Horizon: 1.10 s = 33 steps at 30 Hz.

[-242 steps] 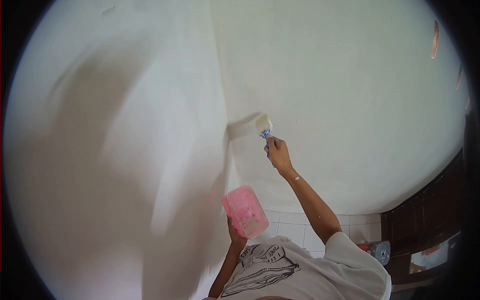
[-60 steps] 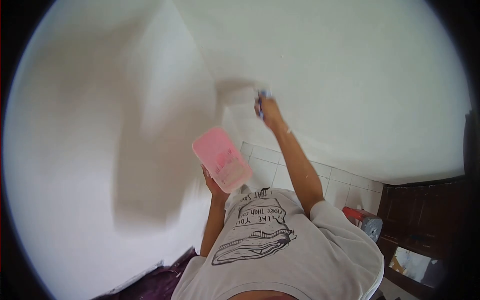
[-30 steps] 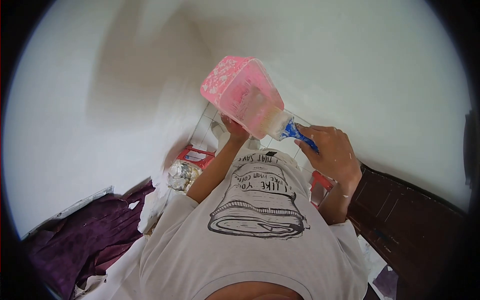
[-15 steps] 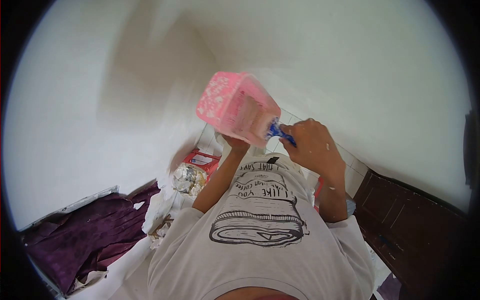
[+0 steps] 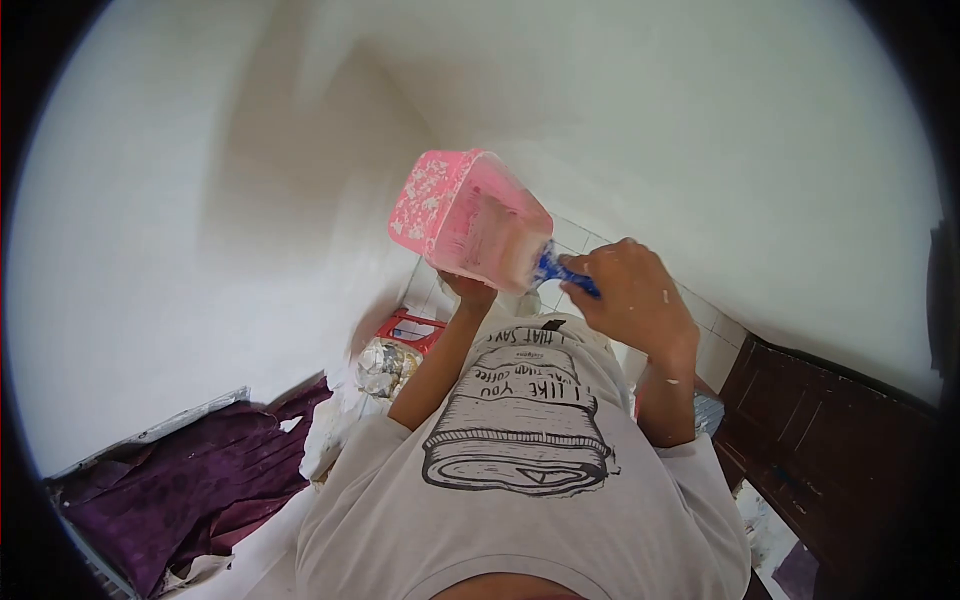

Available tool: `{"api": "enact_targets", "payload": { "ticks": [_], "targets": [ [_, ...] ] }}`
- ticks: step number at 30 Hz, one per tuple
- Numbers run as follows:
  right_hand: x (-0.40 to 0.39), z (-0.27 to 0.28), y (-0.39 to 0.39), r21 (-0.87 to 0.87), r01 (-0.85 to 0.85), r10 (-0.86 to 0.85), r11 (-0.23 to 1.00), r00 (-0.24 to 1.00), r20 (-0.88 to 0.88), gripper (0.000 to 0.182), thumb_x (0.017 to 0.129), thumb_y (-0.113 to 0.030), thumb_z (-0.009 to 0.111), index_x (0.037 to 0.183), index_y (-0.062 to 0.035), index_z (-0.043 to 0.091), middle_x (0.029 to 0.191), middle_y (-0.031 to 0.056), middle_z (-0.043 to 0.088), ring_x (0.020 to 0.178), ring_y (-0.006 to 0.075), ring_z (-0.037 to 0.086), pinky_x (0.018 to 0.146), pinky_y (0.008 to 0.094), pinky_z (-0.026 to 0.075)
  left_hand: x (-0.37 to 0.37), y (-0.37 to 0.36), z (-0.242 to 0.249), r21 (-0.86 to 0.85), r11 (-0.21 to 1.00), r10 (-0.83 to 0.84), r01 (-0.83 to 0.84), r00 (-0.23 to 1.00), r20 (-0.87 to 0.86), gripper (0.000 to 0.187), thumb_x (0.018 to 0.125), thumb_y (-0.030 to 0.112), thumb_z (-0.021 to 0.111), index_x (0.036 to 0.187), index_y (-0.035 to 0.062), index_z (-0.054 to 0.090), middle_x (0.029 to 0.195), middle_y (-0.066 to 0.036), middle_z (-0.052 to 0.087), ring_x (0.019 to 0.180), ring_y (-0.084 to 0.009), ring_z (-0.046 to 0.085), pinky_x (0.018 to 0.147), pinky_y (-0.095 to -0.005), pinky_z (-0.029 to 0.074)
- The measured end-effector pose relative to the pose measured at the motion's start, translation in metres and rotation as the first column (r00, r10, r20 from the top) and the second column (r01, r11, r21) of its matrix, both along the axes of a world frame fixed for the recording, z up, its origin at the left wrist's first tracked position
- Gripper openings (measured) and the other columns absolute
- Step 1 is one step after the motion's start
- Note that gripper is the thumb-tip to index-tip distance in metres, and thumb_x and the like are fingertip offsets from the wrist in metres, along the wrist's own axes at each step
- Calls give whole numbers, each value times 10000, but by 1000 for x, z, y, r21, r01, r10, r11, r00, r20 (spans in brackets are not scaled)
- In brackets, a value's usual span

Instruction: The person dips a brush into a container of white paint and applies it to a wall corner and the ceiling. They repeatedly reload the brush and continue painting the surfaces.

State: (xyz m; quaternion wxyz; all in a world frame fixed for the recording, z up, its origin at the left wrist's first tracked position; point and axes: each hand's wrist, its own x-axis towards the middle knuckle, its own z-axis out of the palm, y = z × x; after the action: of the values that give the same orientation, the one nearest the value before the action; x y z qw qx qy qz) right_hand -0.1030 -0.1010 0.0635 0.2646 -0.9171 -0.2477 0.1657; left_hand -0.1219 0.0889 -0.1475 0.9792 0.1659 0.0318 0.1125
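A pink plastic tub (image 5: 420, 205), spattered with white paint, is tilted so that its mouth faces my right side. Beneath it, my left hand (image 5: 468, 288) supports the tub from below, its fingers mostly hidden by the tub. My right hand (image 5: 630, 295) is wrapped round the blue handle of a paintbrush (image 5: 568, 272). The brush's pale bristles lie inside the tub near its lower edge, slightly blurred. Paint flecks dot my right hand and forearm.
White walls (image 5: 650, 130) meet in a corner ahead. Below left lie a dark purple cloth (image 5: 190, 480), a red plastic item (image 5: 412, 330) and a paint-smeared bundle (image 5: 388, 366). Dark brown wooden furniture (image 5: 815, 440) stands at the right. White tiles (image 5: 570, 235) show behind the tub.
The tub has shifted slightly left and tipped a little. The brush's bristles have moved slightly within it, and my right hand has edged right, still holding the handle.
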Motion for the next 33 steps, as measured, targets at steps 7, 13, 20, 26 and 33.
{"api": "enact_targets", "payload": {
  "ticks": [7,13,20,26,33],
  "targets": [
    [9,-18,2,63,-48,47,997,999,8,149,771,-149,613,816,-28,687,703,170,630,748,352,607,712,461,488,5,-1,4,331,937,125,-111,992,-22,842,870,714,344,1470,136,219,1491,-114,285,1362,-335,309,1121,-505,271],
    [16,-26,21,47,-84,80,995,993,83,143,768,-141,609,792,-15,671,697,176,622,727,365,607,687,461,492,10,8,42,498,858,131,-125,991,21,775,900,676,317,1469,158,220,1492,-87,286,1365,-315,305,1119,-490,286],
    [34,-16,13,159,-78,84,984,996,-33,240,795,-170,621,964,-26,710,688,173,641,652,335,616,660,412,505,16,14,58,431,894,190,-118,973,-129,857,861,728,358,1456,123,238,1466,-103,314,1351,-308,322,1106,-495,296],
    [44,-27,17,257,-40,88,965,980,-178,234,814,-203,644,942,-14,697,702,184,637,612,327,608,636,392,497,23,42,27,427,868,337,-255,933,-127,746,925,644,336,1433,107,240,1424,-132,340,1342,-298,334,1109,-485,296],
    [51,-50,52,576,284,-56,767,923,-382,170,881,-97,642,982,34,604,689,86,625,595,104,561,570,257,458,43,103,-28,712,642,388,-284,922,18,711,935,628,324,1459,152,257,1467,-52,343,1341,-280,346,1112,-483,293]
  ]
}}
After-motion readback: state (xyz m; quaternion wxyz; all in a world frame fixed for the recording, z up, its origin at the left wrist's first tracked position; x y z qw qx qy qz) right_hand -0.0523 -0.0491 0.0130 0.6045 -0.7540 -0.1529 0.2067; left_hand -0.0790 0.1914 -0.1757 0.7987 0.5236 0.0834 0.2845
